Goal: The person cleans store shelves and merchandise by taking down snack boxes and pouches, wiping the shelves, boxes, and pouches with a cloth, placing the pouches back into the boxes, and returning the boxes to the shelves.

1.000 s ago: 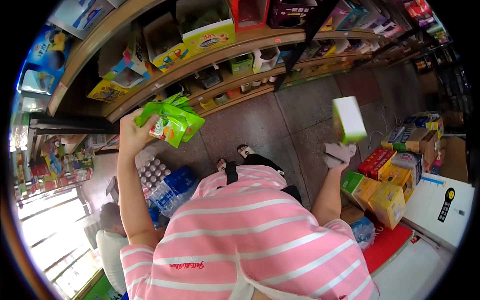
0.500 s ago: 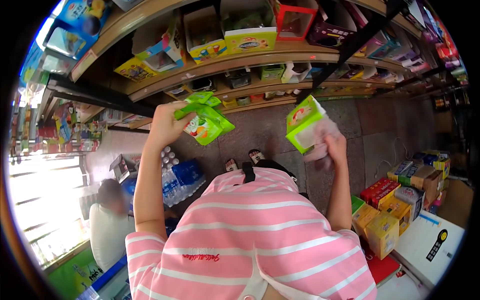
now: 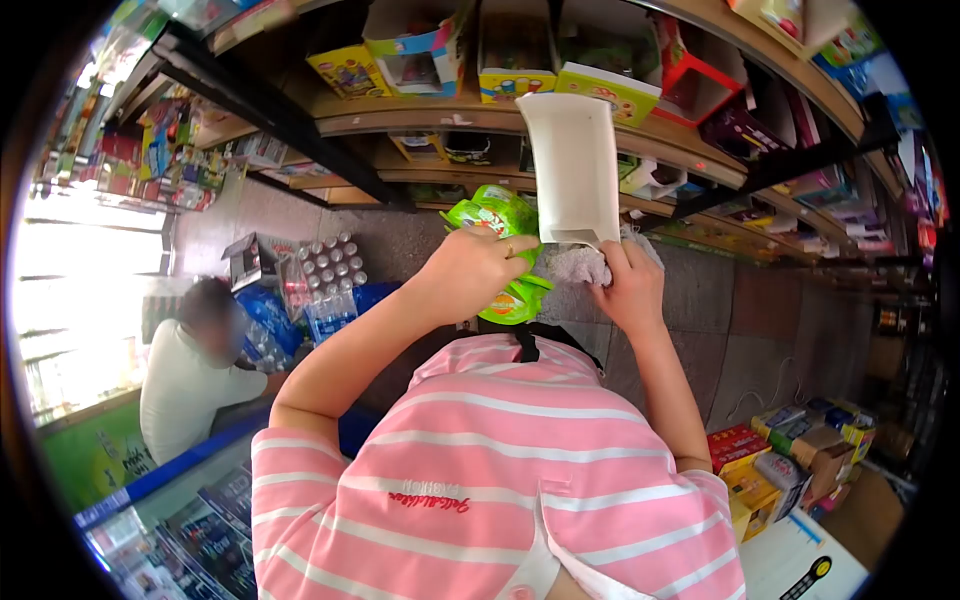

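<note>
In front of my chest, my left hand (image 3: pixel 468 272) is closed around several shiny green snack packets (image 3: pixel 508 208) with fruit pictures on them. They bulge out above and below the fingers. Just to the right, my right hand (image 3: pixel 634 288) grips the lower end of an open cardboard display box (image 3: pixel 577 170), its plain white inside facing me. The same hand also has a pale, fuzzy cloth (image 3: pixel 578 265) bunched under the box. The packets are close against the box's lower left edge; whether they touch it, I cannot tell.
Shelves (image 3: pixel 440 118) with several display boxes (image 3: pixel 515 85) curve across the front. At left, a person in a white top (image 3: pixel 190 385) sits near bottled drinks (image 3: pixel 330 262) and a blue-edged glass counter (image 3: pixel 170 480). Cartons (image 3: pixel 750 490) are stacked at lower right.
Both hands have come together in front of me. The box has turned from its green outside to its white inside and been raised. The view has shifted left.
</note>
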Demonstrator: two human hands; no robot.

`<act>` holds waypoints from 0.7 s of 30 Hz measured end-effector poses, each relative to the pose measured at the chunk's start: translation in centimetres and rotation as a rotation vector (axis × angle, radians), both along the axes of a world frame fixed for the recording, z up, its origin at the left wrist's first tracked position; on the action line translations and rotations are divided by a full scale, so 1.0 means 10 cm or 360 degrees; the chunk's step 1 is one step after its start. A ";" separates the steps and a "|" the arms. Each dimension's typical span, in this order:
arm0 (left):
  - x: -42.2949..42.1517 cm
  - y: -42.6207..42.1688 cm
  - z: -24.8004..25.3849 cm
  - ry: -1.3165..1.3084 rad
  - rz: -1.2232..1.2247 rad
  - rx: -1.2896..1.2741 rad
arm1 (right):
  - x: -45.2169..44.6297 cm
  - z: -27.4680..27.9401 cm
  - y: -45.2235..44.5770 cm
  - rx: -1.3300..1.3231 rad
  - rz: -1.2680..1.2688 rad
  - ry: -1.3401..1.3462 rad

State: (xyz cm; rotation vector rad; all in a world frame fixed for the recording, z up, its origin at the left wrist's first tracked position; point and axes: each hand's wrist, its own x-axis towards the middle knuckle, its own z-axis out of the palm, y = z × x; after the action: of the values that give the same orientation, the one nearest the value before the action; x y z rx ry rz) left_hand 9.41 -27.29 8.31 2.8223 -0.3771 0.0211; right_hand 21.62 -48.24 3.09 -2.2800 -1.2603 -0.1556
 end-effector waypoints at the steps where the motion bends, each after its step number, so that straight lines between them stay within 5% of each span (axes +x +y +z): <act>1: -0.02 0.00 -0.01 -0.0130 0.0000 0.0031 | 0.01 0.01 0.03 -0.0004 0.0028 0.0002; 13: -0.06 0.14 -0.01 -0.0213 0.0063 0.0235 | 0.05 0.22 0.38 0.0163 0.0464 0.0036; 17: -0.12 0.18 0.05 -0.0048 0.0074 0.0366 | 0.14 0.32 0.32 0.0145 0.0698 0.0654; 21: -0.10 0.18 0.05 0.0021 0.0120 0.0492 | 0.29 0.90 0.35 0.0896 0.0093 0.1920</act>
State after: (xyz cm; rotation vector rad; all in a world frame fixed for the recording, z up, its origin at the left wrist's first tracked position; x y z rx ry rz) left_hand 8.44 -25.44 8.86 3.1393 -0.2918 -0.0441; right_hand 24.54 -44.76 12.07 -1.3725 -0.5079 0.6979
